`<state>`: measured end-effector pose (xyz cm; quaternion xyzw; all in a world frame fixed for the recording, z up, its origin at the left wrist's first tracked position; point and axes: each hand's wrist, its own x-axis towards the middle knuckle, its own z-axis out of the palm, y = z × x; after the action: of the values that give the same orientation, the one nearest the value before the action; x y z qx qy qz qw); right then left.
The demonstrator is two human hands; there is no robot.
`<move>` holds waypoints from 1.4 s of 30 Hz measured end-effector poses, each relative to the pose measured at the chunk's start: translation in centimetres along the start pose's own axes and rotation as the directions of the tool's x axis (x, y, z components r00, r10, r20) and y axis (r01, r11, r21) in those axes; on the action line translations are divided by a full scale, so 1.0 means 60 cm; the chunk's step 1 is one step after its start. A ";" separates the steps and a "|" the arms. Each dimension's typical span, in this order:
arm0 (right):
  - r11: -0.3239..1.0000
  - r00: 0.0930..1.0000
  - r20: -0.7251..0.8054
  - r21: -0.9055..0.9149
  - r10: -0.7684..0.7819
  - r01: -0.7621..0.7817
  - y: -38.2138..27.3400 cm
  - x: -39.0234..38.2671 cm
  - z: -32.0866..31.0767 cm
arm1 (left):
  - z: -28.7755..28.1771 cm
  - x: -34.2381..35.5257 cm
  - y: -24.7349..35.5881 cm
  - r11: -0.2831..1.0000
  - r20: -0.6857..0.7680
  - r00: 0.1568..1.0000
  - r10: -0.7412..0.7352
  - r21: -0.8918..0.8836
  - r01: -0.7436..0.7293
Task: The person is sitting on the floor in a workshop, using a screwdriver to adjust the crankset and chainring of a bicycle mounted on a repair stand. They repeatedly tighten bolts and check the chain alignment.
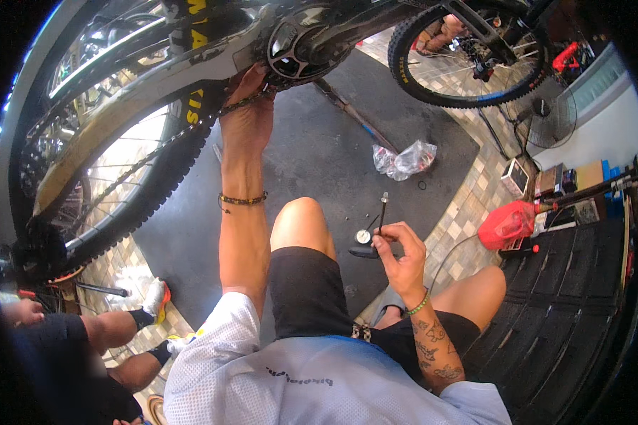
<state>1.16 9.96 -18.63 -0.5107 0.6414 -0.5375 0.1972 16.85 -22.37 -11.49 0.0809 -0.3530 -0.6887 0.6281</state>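
Note:
My left hand point(247, 117) reaches up to the bicycle chain point(242, 103) just below the crank and chainring point(295, 44) of a raised bicycle and grips it. My right hand point(400, 248) is lower, above my knee, pinching a thin dark rod-like tool point(383, 211) upright between the fingers. The grey bicycle frame point(149, 85) with yellow lettering runs to the upper left, beside a knobby tyre point(145, 188).
A second knobby wheel point(468, 53) is at top right. On the dark floor mat point(312, 152) lie a crumpled clear plastic bag point(404, 159) and small parts. A red container point(509, 225), boxes and a floor fan point(546, 117) stand right. Another person's legs point(113, 333) are at lower left.

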 end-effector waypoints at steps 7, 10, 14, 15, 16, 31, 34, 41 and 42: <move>1.000 1.000 0.003 -0.026 0.007 -0.007 0.000 -0.013 0.023 | -0.021 0.020 0.008 0.955 0.071 0.997 -0.001 0.296 -0.020; 0.999 0.999 0.013 -0.032 0.042 -0.042 -0.002 -0.020 0.035 | -0.012 0.020 0.007 0.998 0.134 0.991 -0.026 0.060 0.019; 0.997 0.998 -0.001 -0.047 0.064 -0.064 -0.001 -0.033 0.053 | -0.036 0.032 0.005 0.871 0.176 0.982 0.064 0.470 -0.141; 0.997 0.998 -0.002 -0.051 0.064 -0.064 -0.002 -0.033 0.056 | -0.045 0.034 0.003 0.866 0.180 0.981 0.065 0.479 -0.145; 0.996 0.998 -0.002 -0.059 0.065 -0.065 -0.004 -0.034 0.058 | -0.040 0.032 0.003 0.861 0.184 0.981 0.066 0.486 -0.149; 0.998 1.000 0.016 -0.059 0.013 -0.012 -0.123 0.013 0.041 | 0.012 0.018 0.010 0.999 0.178 0.983 -0.033 0.028 0.029; 0.988 0.996 0.033 -0.120 -0.089 0.092 -0.139 0.043 0.017 | -0.009 0.024 0.010 0.981 0.144 0.989 -0.042 0.194 0.013; 0.975 0.980 0.061 -0.109 -0.187 0.193 -0.143 0.175 0.034 | -0.010 0.019 0.000 0.998 0.174 0.985 0.010 0.061 -0.020; 0.975 0.977 0.062 -0.076 -0.203 0.208 -0.142 0.193 0.043 | -0.010 0.019 0.001 0.998 0.196 0.980 0.011 0.066 -0.024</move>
<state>2.37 -0.51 -8.53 -0.5963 0.6011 -0.5142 0.1368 17.02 -23.67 -11.49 0.0310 -0.4371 -0.6754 0.5932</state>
